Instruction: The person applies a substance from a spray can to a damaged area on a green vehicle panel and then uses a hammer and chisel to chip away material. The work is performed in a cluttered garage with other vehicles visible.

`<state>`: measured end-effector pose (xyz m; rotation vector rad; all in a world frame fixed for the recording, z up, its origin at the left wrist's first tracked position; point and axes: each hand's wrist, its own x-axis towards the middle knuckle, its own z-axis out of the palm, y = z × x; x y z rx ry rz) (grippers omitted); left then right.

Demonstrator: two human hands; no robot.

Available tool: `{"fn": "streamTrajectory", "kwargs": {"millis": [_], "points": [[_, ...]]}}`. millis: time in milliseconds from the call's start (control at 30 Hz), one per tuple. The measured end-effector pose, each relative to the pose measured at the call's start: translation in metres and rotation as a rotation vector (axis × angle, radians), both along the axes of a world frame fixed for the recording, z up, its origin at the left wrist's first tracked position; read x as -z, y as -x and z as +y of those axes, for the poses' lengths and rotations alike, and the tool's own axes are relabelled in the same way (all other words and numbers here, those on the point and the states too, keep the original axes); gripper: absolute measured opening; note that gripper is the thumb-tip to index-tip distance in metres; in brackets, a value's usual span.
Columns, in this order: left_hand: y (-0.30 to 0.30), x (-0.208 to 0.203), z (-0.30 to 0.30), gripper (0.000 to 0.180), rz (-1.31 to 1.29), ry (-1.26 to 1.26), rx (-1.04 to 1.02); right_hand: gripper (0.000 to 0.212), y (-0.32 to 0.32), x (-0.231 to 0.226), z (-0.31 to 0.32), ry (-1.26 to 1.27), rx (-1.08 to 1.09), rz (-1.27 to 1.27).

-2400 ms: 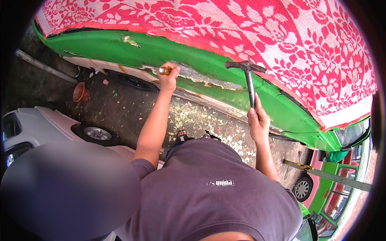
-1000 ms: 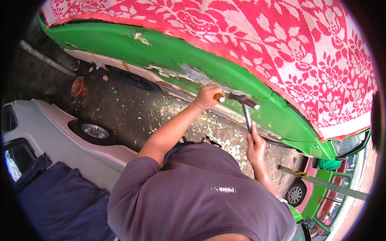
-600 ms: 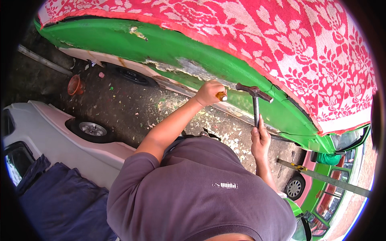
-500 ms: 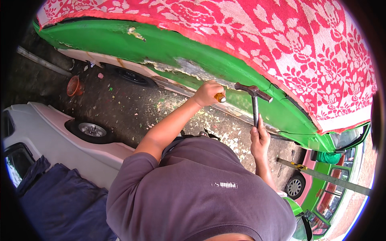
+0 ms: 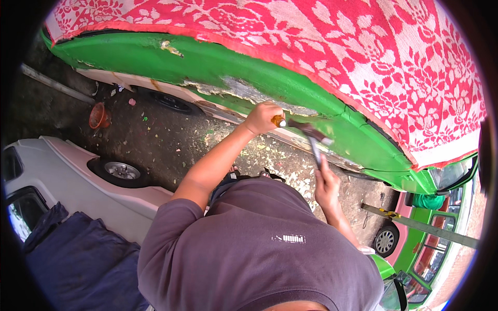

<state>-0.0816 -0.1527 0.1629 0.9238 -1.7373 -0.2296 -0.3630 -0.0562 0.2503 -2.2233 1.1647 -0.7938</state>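
closer to the amber tool handle (image 5: 278, 121) than in the earlier frame, the blurred hammer (image 5: 315, 148) is gripped by the right hand (image 5: 327, 185); the left hand (image 5: 263, 117) clasps that handle by the green car body's (image 5: 358, 141) lower edge, near a peeled patch (image 5: 244, 90).

A vehicle-body repair workshop
Green car (image 5: 207, 59) with a chipped, bare patch (image 5: 241, 89); hammer (image 5: 313, 142) beside it; pale flakes (image 5: 301, 179) littering the ground (image 5: 171, 132) alongside; grey-and-pink car (image 5: 83, 181) opposite it

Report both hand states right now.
Left hand: closed, holding an amber tool handle.
Right hand: closed, holding a hammer, head blurred.
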Motion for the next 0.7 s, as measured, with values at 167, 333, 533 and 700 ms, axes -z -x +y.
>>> {"fn": "streamTrajectory", "kwargs": {"millis": [167,333,533,700], "points": [[-0.001,0.000,-0.001,0.021,-0.013,-0.020,-0.018,0.051,0.000,0.005,-0.002,-0.043,0.078,-0.124],[-0.003,0.002,-0.002,0.023,-0.126,-0.105,-0.056,0.050,-0.007,0.014,-0.017,0.085,-0.048,-0.057],[0.002,0.003,0.001,0.021,-0.035,-0.134,-0.086,0.049,-0.011,0.012,-0.024,-0.034,-0.023,-0.008],[0.003,-0.002,-0.007,0.018,0.105,-0.143,-0.098,0.048,-0.003,0.008,-0.022,0.016,0.004,-0.160]]}}
